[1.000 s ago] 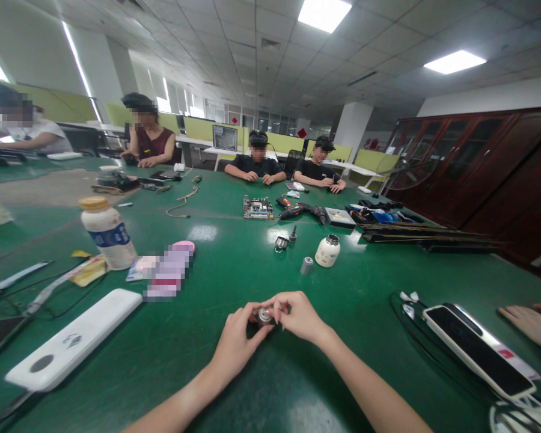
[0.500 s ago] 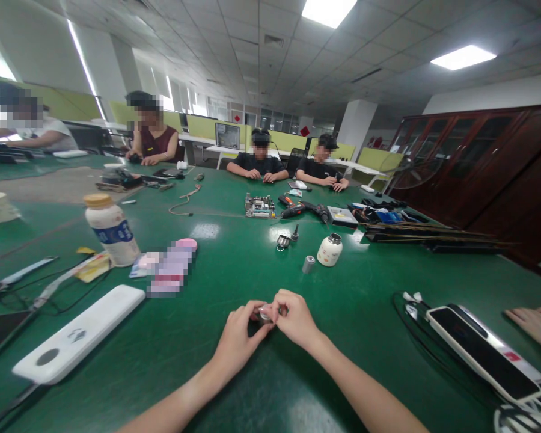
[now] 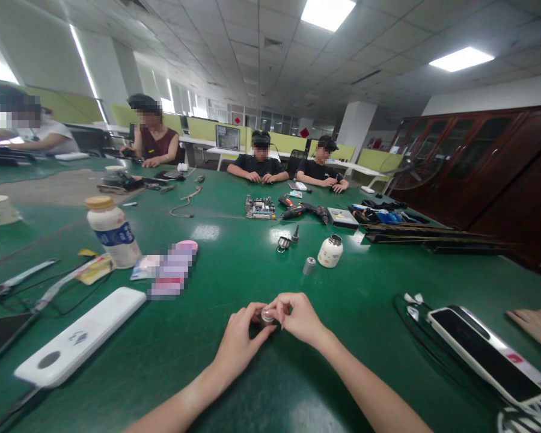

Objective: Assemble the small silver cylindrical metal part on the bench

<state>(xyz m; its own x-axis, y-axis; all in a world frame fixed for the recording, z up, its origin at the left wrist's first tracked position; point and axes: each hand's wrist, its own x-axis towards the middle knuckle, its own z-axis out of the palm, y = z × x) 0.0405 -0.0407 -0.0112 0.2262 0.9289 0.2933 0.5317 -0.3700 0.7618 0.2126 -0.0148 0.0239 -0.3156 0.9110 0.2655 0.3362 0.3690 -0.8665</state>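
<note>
Between my hands is a small round metal piece (image 3: pixel 266 317) with a shiny top; its exact kind is too small to make out. My left hand (image 3: pixel 240 337) curls around it from the left, thumb on the near side. From the right, my right hand (image 3: pixel 300 319) pinches at its upper edge with thumb and fingertips, which partly cover it. Beyond them stand a small grey metal cylinder (image 3: pixel 309 266) and a cream patterned bottle (image 3: pixel 330 251) without a lid. A metal part with a ring (image 3: pixel 284 243) and a dark pointed fitting (image 3: pixel 295 234) lie farther back.
A white power strip (image 3: pixel 81 337), a milk bottle (image 3: pixel 114 234) and a pink-purple packet (image 3: pixel 175 269) are on the left. Phones (image 3: pixel 484 352) and cables lie right, near another person's hand (image 3: pixel 536 328). A circuit board (image 3: pixel 260 207) and power drill (image 3: pixel 315 211) are farther back. Several people sit around the table.
My right hand has shifted slightly right, and its fingers have turned on the piece, so more of the shiny top shows. My left hand has stayed almost in place.
</note>
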